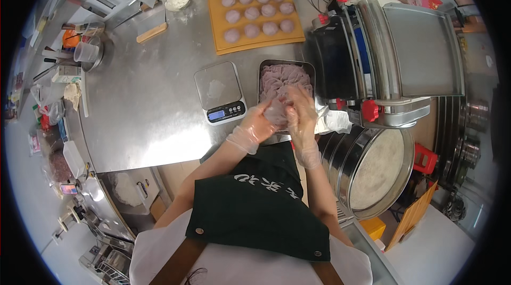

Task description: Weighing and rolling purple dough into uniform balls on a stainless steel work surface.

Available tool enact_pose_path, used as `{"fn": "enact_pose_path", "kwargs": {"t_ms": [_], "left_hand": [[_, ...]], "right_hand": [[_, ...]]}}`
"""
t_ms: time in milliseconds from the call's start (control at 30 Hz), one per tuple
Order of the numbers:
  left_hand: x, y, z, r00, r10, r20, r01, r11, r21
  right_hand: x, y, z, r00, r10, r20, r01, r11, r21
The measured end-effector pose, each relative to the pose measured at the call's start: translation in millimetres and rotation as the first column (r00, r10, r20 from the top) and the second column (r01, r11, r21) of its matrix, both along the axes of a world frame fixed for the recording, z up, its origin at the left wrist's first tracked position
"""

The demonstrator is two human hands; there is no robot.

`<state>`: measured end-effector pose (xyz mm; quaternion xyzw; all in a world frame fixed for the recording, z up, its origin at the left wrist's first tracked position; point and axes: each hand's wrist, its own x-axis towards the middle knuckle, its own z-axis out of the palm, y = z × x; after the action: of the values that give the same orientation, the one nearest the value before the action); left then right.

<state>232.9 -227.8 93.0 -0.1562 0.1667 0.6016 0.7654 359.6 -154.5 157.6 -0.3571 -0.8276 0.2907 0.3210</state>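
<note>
Both my hands wear thin clear plastic gloves and are held close together over the near end of a metal pan [313, 70]. Purple paste [285, 75] with a ridged, folded surface fills the pan. My left hand [255, 123] holds a rounded lump of purple paste [275, 112] from the left. The fingers of my right hand [302, 115] curl around its right side, slightly blurred. To the left of the pan lies a digital kitchen scale [219, 85] with a whitish smear on its plate. Beyond, a yellow board [255, 51] carries several purple balls [251, 13] in rows.
A roller machine [377, 49] with red knobs stands close on the right. Below it are stacked round steamers [377, 169]. On the steel table [139, 97], a wood-handled dough scraper [152, 32] and a bowl of white filling [177, 0] lie at the far left.
</note>
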Motion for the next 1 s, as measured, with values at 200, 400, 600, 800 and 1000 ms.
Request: {"fn": "enact_pose_path", "kwargs": {"t_ms": [200, 400, 600, 800, 1000], "left_hand": [[11, 9, 0, 0.986, 0.154, -0.067, -0.15, 0.987, 0.051], [9, -10, -2, 0.99, 0.138, -0.024, -0.139, 0.989, -0.043], [-79, -20, -29, 0.333, -0.045, -0.942, -0.248, 0.959, -0.134], [-122, -21, -58, -0.727, -0.165, -0.667, -0.104, 0.986, -0.131], [-179, -58, -44, -0.329, -0.063, -0.942, -0.47, 0.876, 0.106]], "right_hand": [[-28, -55, -31, 0.973, 0.206, -0.103, -0.203, 0.979, 0.037], [-38, -9, -36, 0.946, 0.053, 0.32, -0.1, 0.986, 0.131], [7, -4, -50, 0.992, -0.124, -0.028, 0.114, 0.963, -0.243], [30, -17, -56, 0.976, -0.215, 0.024, 0.196, 0.829, -0.524], [56, -21, -52, 0.891, -0.453, 0.018, 0.334, 0.63, -0.701]]}}
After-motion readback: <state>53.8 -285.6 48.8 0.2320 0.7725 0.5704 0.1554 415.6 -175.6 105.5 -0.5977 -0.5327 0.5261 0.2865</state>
